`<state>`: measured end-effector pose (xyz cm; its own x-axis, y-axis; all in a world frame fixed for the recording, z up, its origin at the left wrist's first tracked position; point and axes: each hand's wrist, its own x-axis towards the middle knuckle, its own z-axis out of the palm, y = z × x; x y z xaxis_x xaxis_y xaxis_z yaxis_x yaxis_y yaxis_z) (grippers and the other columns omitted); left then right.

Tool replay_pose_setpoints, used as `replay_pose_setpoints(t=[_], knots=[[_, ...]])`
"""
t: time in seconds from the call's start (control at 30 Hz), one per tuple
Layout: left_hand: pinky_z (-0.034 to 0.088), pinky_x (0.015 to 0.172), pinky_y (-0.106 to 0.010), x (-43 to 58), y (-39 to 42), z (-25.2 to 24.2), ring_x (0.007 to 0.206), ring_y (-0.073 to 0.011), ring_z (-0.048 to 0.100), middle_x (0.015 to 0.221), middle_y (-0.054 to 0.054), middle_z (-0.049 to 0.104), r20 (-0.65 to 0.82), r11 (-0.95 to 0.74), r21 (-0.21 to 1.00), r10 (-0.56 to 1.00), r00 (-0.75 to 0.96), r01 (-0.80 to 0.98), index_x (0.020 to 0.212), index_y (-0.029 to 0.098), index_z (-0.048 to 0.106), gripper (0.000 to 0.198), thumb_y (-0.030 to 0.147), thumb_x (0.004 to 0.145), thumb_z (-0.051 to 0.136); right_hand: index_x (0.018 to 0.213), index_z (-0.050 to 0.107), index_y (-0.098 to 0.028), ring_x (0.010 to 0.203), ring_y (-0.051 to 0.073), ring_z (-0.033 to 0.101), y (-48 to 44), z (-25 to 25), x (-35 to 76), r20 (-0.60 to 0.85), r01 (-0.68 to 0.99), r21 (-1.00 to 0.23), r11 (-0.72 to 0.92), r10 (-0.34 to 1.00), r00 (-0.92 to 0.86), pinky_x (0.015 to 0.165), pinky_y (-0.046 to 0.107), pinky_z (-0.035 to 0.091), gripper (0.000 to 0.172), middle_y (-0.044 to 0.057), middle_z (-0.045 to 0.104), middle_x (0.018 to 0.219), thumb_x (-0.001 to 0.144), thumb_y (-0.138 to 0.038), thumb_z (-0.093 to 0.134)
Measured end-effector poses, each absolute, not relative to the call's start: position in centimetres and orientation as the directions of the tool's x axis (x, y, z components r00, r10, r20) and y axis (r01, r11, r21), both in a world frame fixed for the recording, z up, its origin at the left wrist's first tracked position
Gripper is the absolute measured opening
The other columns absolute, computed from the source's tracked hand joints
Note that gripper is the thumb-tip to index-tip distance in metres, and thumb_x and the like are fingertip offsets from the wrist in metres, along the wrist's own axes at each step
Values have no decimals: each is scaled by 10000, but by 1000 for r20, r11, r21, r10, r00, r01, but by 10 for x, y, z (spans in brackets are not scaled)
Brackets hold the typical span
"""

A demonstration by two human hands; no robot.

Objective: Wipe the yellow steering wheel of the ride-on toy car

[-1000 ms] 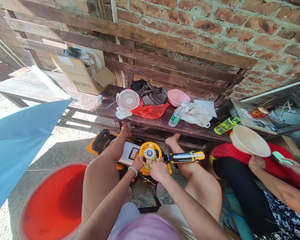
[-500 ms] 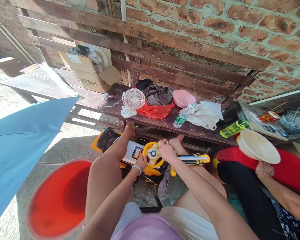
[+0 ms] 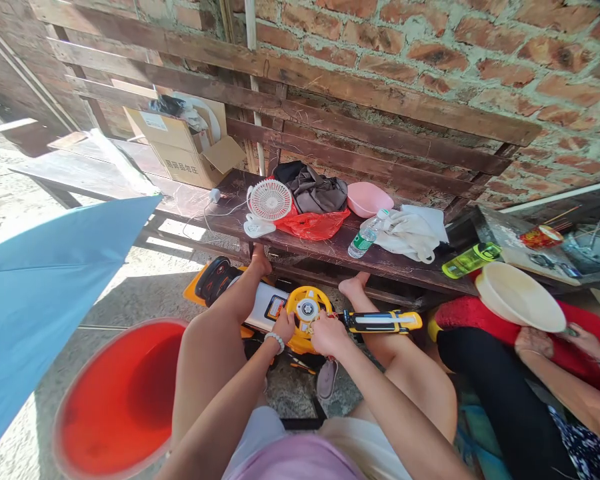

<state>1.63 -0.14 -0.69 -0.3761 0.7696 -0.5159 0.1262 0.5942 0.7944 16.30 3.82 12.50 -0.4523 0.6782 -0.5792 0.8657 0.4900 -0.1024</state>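
Note:
Between my knees stands a yellow and silver ride-on toy vehicle with a yellow steering wheel (image 3: 309, 293). My left hand (image 3: 283, 327) is closed on the lower left of the wheel's rim, a beaded bracelet at its wrist. On the lower right side of the rim rests my right hand (image 3: 329, 335), closed, with a small crumpled bit showing at its fingers; what it is I cannot make out. A yellow and black arm (image 3: 383, 322) of the toy sticks out to the right. The toy's black seat-like end (image 3: 215, 280) lies to the left.
A dark bench (image 3: 330, 247) holds a white fan (image 3: 270, 200), a red plastic bag (image 3: 313, 225), a pink bowl (image 3: 370, 199) and a water bottle (image 3: 363, 241). A red tub (image 3: 105, 400) and blue umbrella (image 3: 55, 287) are left. A person's hands (image 3: 534, 342) hold a cream basin (image 3: 520, 297) at right.
My right hand has moved down the wheel's right side, from its upper right to its lower right. My left hand stays put. The other person's second hand has come into view at the basin.

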Motion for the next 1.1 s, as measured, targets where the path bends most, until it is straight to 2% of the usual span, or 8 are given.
replay_pose_setpoints(t=[0.1, 0.17, 0.23, 0.33, 0.47, 0.7, 0.83, 1.1], knots=[[536, 1039, -428, 15, -3, -2, 1094, -294, 720, 976, -108, 728, -518, 594, 785, 785, -339, 176, 1038, 208, 574, 107, 314, 1031, 562, 1318, 756, -263, 1162, 275, 711, 56, 143, 173, -550, 858, -250, 449, 663, -507, 963, 334, 522, 414, 126, 686, 1332, 984, -312, 516], [548, 1023, -412, 16, -3, -1, 1084, -281, 726, 1007, -122, 742, -516, 589, 788, 791, -329, 181, 1089, 195, 585, 130, 288, 1052, 501, 1447, 671, -307, 1141, 251, 709, 72, 151, 167, -463, 887, -267, 378, 757, -462, 946, 318, 515, 480, 105, 654, 1362, 1016, -335, 460], [552, 1018, -403, 17, -4, 0, 1086, -274, 730, 1056, -143, 752, -502, 580, 795, 793, -345, 177, 1146, 178, 594, 184, 256, 1059, 452, 1576, 542, -314, 1130, 251, 711, 85, 150, 154, -378, 924, -214, 318, 845, -379, 931, 329, 521, 555, 128, 569, 1483, 1032, -341, 435], [546, 1025, -404, 18, -4, -1, 1100, -282, 734, 1092, -160, 760, -491, 574, 800, 794, -359, 176, 1228, 160, 605, 247, 280, 1055, 476, 1661, 414, -315, 1154, 263, 706, 89, 134, 131, -382, 940, -105, 324, 859, -339, 942, 353, 531, 639, 162, 381, 1680, 1024, -295, 470], [533, 1026, -424, 20, -5, 2, 1110, -328, 748, 1129, -210, 759, -489, 584, 779, 795, -360, 231, 1317, 107, 599, 355, 321, 1041, 530, 1636, 463, -282, 1186, 274, 678, 71, 106, 114, -392, 886, -1, 464, 815, -427, 972, 373, 549, 622, 128, 232, 1788, 1021, -193, 452], [503, 1001, -436, 26, -9, 2, 1188, -365, 729, 1200, -271, 743, -469, 590, 727, 800, -373, 351, 1427, 59, 499, 419, 260, 1081, 376, 1427, 681, -175, 1118, 320, 717, 70, 110, 108, -432, 792, 39, 610, 725, -537, 935, 431, 596, 472, 185, 405, 1693, 980, -198, 531], [517, 969, -401, 26, -6, -2, 1113, -321, 746, 1126, -220, 759, -471, 593, 737, 795, -383, 325, 1336, 106, 532, 326, 259, 1080, 399, 1335, 739, -181, 1049, 281, 738, 86, 116, 104, -465, 767, 31, 641, 688, -557, 913, 388, 602, 407, 196, 524, 1564, 964, -222, 578], [554, 893, -384, 19, -6, -12, 892, -254, 746, 903, -104, 748, -410, 505, 831, 840, -354, 235, 1240, 170, 549, 225, 282, 1063, 464, 1290, 764, -150, 996, 262, 741, 83, 119, 93, -484, 801, 81, 593, 726, -488, 856, 346, 602, 385, 216, 529, 1534, 942, -198, 605]])
